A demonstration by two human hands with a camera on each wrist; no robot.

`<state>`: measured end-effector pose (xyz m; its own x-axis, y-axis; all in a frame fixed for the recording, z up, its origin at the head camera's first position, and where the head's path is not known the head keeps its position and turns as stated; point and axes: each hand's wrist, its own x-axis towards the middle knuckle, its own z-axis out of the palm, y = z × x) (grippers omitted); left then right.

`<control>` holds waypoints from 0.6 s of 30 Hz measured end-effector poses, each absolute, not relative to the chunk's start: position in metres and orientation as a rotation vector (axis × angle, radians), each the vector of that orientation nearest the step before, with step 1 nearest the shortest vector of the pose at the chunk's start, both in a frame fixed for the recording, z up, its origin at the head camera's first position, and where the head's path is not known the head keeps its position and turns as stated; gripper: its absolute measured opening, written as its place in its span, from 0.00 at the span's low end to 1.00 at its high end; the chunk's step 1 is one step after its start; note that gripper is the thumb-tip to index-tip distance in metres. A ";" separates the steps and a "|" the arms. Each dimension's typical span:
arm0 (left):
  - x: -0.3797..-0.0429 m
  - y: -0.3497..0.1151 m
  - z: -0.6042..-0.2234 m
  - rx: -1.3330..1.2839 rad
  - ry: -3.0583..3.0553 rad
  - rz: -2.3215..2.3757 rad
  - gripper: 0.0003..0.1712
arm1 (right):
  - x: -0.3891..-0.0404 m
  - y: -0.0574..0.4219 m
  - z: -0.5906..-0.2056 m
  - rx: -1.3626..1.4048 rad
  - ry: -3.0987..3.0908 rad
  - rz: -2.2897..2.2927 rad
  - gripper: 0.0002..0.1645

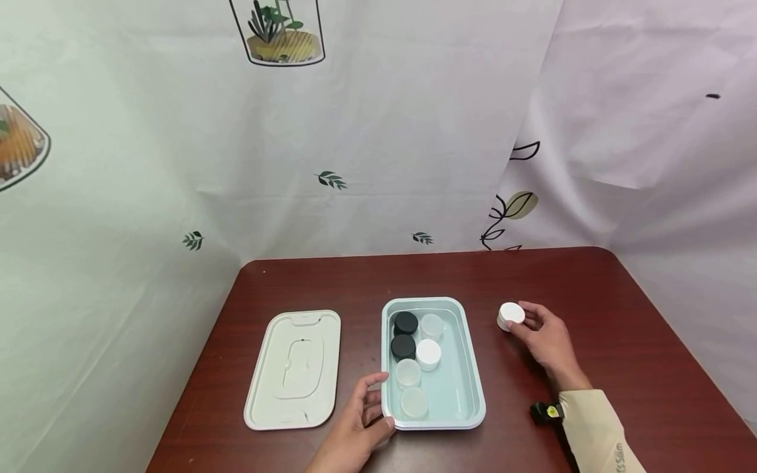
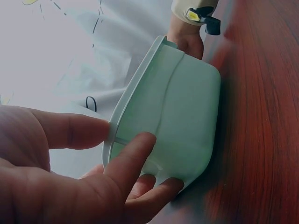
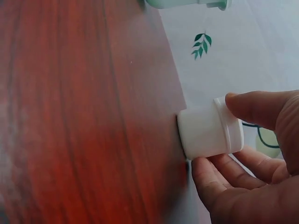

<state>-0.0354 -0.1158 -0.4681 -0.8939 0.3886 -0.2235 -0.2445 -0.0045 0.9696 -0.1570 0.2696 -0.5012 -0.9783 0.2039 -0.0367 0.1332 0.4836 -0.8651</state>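
Note:
A pale blue plastic tub (image 1: 478,394) stands on the table, and my left hand (image 1: 359,424) grips its near left corner. In the left wrist view the thumb lies on the tub's rim (image 2: 122,109) while other fingers press its outer wall. Inside the tub are two black-lidded jars (image 1: 405,345), a white-lidded jar (image 1: 428,355) and several translucent jars (image 1: 414,403). To the tub's right, my right hand (image 1: 550,341) pinches a small white jar (image 3: 203,133) between thumb and fingers. This jar is upright, its base right at the tabletop.
A flat off-white lid (image 1: 304,358) lies on the table left of the tub. Beneath everything is a dark red wooden table (image 1: 367,279). A printed white cloth (image 1: 378,131) hangs behind and at both sides. A small black device (image 1: 545,412) is worn at the right wrist.

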 end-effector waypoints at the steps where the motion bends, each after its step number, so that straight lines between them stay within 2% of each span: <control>1: -0.035 -0.115 -0.468 0.148 1.844 1.950 0.40 | -0.157 0.270 -0.502 -0.300 -2.642 1.536 0.38; 10: -0.036 -0.115 -0.470 0.143 1.837 1.954 0.41 | -0.153 0.271 -0.492 -0.253 -2.647 1.504 0.38; 18: -0.036 -0.114 -0.469 0.141 1.838 1.961 0.41 | -0.145 0.260 -0.461 -0.071 -2.622 1.440 0.36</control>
<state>-0.0360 -0.1143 -0.4692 -0.8951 0.3851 -0.2248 -0.2493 -0.0142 0.9683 -0.1448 0.2599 -0.4608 -0.9877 0.1132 0.1078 -0.0303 0.5381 -0.8423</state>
